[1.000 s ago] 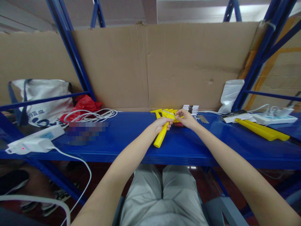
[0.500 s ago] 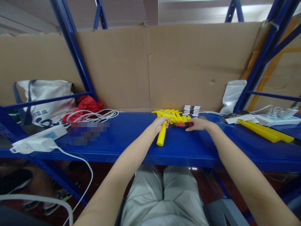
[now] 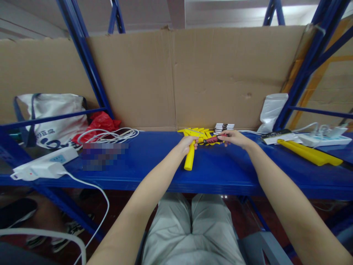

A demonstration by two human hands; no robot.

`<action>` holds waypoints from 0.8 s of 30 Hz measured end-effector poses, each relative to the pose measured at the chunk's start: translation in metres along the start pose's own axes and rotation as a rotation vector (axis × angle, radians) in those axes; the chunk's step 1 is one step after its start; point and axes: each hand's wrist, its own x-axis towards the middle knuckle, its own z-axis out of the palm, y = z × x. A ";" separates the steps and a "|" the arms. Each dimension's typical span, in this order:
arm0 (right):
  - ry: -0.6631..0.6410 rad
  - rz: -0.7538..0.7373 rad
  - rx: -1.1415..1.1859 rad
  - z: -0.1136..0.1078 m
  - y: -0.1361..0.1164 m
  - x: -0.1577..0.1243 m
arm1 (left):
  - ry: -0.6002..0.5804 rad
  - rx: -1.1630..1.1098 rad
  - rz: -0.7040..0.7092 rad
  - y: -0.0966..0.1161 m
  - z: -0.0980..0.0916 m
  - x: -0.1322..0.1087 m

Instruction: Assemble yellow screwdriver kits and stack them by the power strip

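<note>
In the head view, my left hand (image 3: 189,144) has its fingers wrapped around a yellow tool (image 3: 189,161), its handle slanting toward me above the blue surface (image 3: 154,165). My right hand (image 3: 235,138) has its fingers gripping the dark end of a red-and-black tool (image 3: 211,140) that points at my left; whether the 2 tools touch, I cannot tell. Yellow pieces (image 3: 203,130) lie just behind, white packets (image 3: 220,127) beside them.

Yellow handle (image 3: 189,159): smooth plastic. Shelf (image 3: 154,162): glossy painted metal. Backboard (image 3: 132,81): matt cardboard. Bag (image 3: 59,108): cloth.
</note>
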 end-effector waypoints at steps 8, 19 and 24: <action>0.170 0.021 0.192 0.001 -0.004 0.000 | -0.022 -0.007 0.017 -0.002 -0.003 0.006; 0.500 -0.005 0.255 -0.005 -0.005 0.003 | 0.018 0.008 -0.006 -0.007 -0.009 0.019; 0.704 -0.096 0.383 -0.014 -0.005 0.007 | 0.022 0.047 0.014 -0.013 -0.015 0.032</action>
